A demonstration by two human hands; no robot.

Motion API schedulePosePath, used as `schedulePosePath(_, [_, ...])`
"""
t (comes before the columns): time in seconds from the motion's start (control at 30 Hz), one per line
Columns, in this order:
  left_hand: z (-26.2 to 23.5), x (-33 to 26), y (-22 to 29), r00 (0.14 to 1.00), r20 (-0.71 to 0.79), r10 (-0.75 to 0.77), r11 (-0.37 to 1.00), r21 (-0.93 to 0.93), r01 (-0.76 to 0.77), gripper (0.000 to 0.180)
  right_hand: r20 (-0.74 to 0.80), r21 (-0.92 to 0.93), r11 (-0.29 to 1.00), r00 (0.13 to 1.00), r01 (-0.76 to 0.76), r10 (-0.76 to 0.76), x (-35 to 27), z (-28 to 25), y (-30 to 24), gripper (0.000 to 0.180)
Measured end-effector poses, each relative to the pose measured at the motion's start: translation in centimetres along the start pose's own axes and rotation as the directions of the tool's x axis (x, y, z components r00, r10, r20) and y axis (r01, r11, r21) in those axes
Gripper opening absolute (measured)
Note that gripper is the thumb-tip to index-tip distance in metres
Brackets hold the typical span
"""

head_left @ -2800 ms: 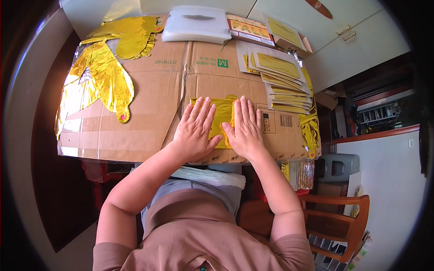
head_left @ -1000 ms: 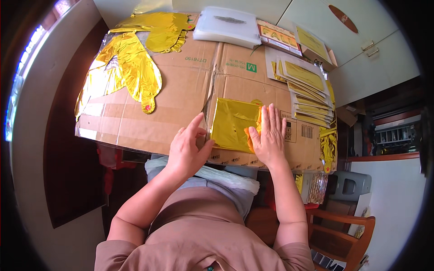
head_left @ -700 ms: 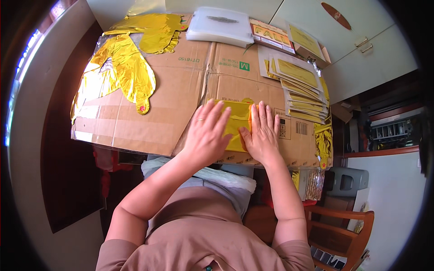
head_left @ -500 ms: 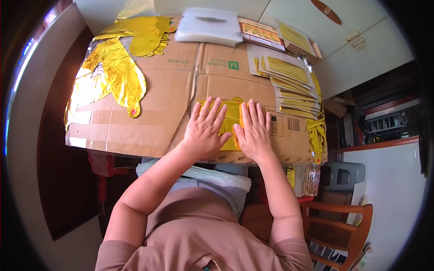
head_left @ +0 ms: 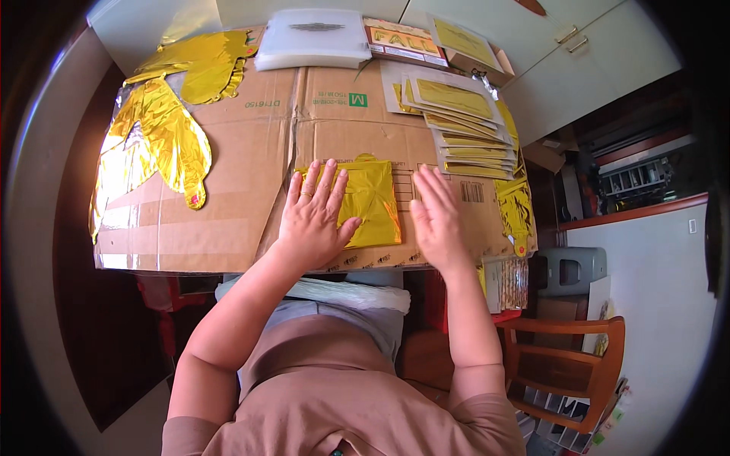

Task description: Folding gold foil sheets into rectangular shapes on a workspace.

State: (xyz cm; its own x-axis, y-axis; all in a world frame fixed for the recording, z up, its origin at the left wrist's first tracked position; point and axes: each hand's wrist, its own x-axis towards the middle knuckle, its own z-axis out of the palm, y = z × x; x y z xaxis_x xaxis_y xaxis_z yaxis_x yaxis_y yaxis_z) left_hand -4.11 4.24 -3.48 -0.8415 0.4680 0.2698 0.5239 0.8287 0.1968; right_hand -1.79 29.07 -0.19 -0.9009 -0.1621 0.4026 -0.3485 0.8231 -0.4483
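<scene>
A folded gold foil balloon [head_left: 372, 201] lies in a flat square near the front edge of the cardboard-covered table [head_left: 236, 182]. My left hand [head_left: 313, 216] rests flat on its left part, fingers spread, covering that side. Just right of the foil is my right hand [head_left: 439, 216], turned partly on edge, fingers straight and holding nothing; I cannot tell whether it touches the cardboard. Two loose, unfolded gold foil balloons, one with a long lobe [head_left: 156, 140] and one with a fringed edge [head_left: 209, 72], lie at the left.
A fanned pile of flat packets with gold foil [head_left: 468, 125] sits at the right. Along the back are a stack of clear plastic bags [head_left: 312, 42] and a printed box [head_left: 405, 42]. More gold foil [head_left: 515, 209] hangs at the right edge. A wooden chair [head_left: 563, 365] stands at lower right.
My right hand has lifted off the foil and moved to its right, uncovering the square's right side. My left hand stays on the foil. The whole view has shifted slightly.
</scene>
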Motion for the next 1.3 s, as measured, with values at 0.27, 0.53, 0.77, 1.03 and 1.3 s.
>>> schedulePosePath(0.27, [0.1, 0.0, -0.6, 0.999, -0.030, 0.021, 0.999, -0.024, -0.022, 0.079, 0.329, -0.239, 0.965, 0.944, 0.107, -0.023, 0.9, 4.1, -1.6, 0.073])
schedulePosePath(0.53, [-0.3, -0.2, -1.4, 0.998, -0.005, 0.059, 0.996, -0.063, -0.059, 0.085, 0.326, -0.241, 0.965, 0.945, 0.101, -0.017, 1.1, 3.9, -2.0, 0.069])
schedulePosePath(0.77, [-1.3, 0.9, -2.7, 0.970, 0.077, 0.230, 0.967, -0.135, -0.218, 0.087, 0.181, 0.102, 0.991, 0.978, 0.085, -0.102, 5.8, 1.2, -0.9, 0.041])
schedulePosePath(1.03, [-6.0, 4.0, -5.1, 0.950, -0.133, 0.282, 0.959, 0.033, -0.280, 0.081, 0.231, -0.075, 0.995, 0.972, 0.063, -0.044, 4.2, 2.1, -2.2, 0.022])
schedulePosePath(1.3, [-6.5, -3.1, -2.5, 0.973, -0.121, -0.198, 0.952, -0.261, 0.161, 0.053, 0.301, 0.192, 0.874, 0.875, -0.446, 0.380, 1.5, 2.2, -5.2, 0.023])
